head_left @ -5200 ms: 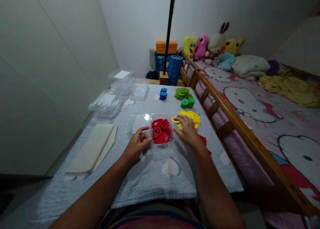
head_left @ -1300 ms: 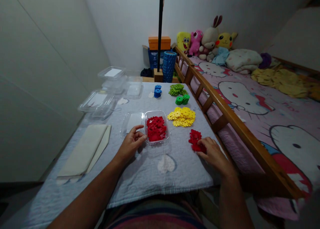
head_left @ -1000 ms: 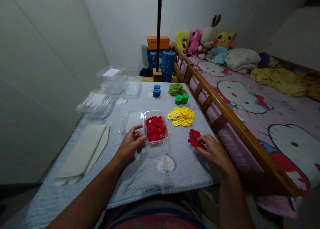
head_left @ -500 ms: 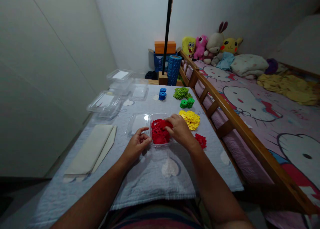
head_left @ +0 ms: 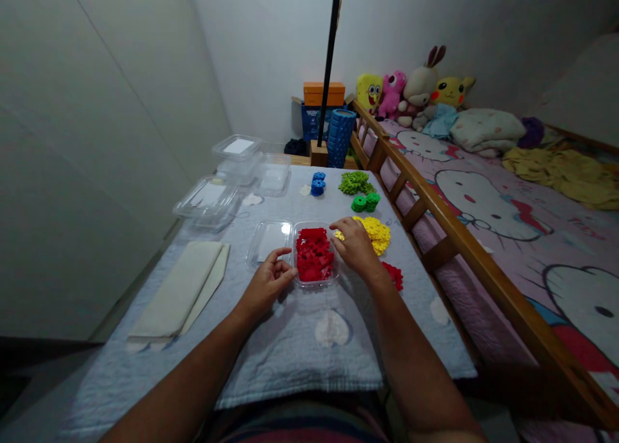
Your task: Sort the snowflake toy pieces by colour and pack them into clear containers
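Note:
A clear plastic box [head_left: 335,276] full of red toy pieces [head_left: 314,260] sits on the table in front of me, its lid [head_left: 269,242] hinged open to the left. My left hand [head_left: 268,284] pinches the box's near left corner. My right hand [head_left: 356,247] rests at the box's right rim, fingers loosely spread and holding nothing. A few red pieces [head_left: 394,275] lie loose on the cloth just right of my right wrist. A heap of yellow pieces [head_left: 378,231] lies beyond that hand.
Green pieces [head_left: 354,182], green stacks [head_left: 365,202] and blue stacks [head_left: 317,182] lie further back. Empty clear boxes [head_left: 209,199] stand at the left, a folded cloth [head_left: 180,289] near them. A wooden bed rail [head_left: 449,234] runs along the table's right edge.
My right hand went from the loose red pile to the box, dropped red pieces in, and now rests open at its right rim. The loose pile is smaller. My left hand stayed put.

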{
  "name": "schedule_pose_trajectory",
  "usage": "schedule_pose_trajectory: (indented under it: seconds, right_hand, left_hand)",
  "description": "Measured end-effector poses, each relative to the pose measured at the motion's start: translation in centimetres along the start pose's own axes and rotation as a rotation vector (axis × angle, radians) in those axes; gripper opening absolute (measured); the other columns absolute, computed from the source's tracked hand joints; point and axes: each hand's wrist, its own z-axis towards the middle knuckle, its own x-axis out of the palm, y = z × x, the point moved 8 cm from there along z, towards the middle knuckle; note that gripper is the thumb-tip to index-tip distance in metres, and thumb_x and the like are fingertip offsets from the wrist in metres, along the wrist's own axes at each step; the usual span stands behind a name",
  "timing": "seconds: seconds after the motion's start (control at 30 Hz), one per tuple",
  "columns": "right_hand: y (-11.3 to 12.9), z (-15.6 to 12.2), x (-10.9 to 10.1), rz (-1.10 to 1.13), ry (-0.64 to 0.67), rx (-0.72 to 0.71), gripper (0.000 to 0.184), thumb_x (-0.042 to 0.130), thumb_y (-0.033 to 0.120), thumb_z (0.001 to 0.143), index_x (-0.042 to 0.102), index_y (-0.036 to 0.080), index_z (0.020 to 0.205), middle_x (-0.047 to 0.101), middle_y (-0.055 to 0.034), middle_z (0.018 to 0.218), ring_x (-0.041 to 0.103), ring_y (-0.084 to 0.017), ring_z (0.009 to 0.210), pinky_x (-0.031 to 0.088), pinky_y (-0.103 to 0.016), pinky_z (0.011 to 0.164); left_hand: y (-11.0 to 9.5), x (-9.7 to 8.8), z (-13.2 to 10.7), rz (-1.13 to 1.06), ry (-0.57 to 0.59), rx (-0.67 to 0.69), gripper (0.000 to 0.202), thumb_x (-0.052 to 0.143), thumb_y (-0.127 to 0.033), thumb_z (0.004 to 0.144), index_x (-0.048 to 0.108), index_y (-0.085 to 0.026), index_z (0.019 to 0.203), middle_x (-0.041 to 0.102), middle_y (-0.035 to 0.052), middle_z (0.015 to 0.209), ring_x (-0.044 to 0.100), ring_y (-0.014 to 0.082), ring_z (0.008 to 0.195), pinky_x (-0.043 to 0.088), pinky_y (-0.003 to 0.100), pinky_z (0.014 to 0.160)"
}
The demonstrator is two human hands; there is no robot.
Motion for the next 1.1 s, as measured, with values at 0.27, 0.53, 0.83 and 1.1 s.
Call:
schedule_pose_trajectory:
  seconds: [0.27,0.53,0.83,1.1]
  right_hand:
    - [1.0,1.5,1.8,-0.162,0.105,0.029,0.038,0.062,0.025,0.092,0.066,0.021,0.13,0.061,-0.0133,0.127,0.05,-0.03,0.116,0.041,-0.041,0.099]
    - [3.1,2.4,3.6,-0.208,0.203,-0.025,0.026,0.057,0.021,0.095,0.069,0.02,0.118,0.069,-0.012,0.117,0.057,-0.026,0.109,0.042,-0.037,0.093]
    - [4.0,0.5,2.1,0.022,0.114,-0.136,0.022,0.055,0.015,0.094,0.075,0.02,0.102,0.074,-0.0086,0.105,0.062,-0.022,0.101,0.043,-0.035,0.094]
    - [-3.4,-3.4,-3.7,0.221,-0.191,0.077,0.016,0.058,0.016,0.087,0.072,0.02,0.093,0.073,-0.0084,0.098,0.064,-0.023,0.098,0.047,-0.037,0.093]
  left_hand:
    - [0.2,0.0,0.0,-0.018,0.007,-0.01,0.064,0.076,-0.045,0.079,0.046,-0.02,0.128,0.051,-0.0093,0.069,0.044,0.0067,0.05,0.035,0.017,0.041]
    - [0.1,0.1,-0.1,-0.044,0.003,-0.015,0.063,0.077,-0.043,0.078,0.047,-0.02,0.129,0.052,-0.0092,0.069,0.043,0.0064,0.05,0.036,0.017,0.042]
    - [0.2,0.1,0.0,-0.048,0.018,-0.007,0.063,0.077,-0.044,0.078,0.047,-0.021,0.128,0.053,-0.0089,0.07,0.044,0.0067,0.049,0.036,0.017,0.041]
    - [0.1,0.0,-0.1,0.008,-0.011,0.02,0.073,0.074,-0.043,0.081,0.038,-0.024,0.142,0.054,-0.0077,0.077,0.045,0.0074,0.052,0.037,0.018,0.044]
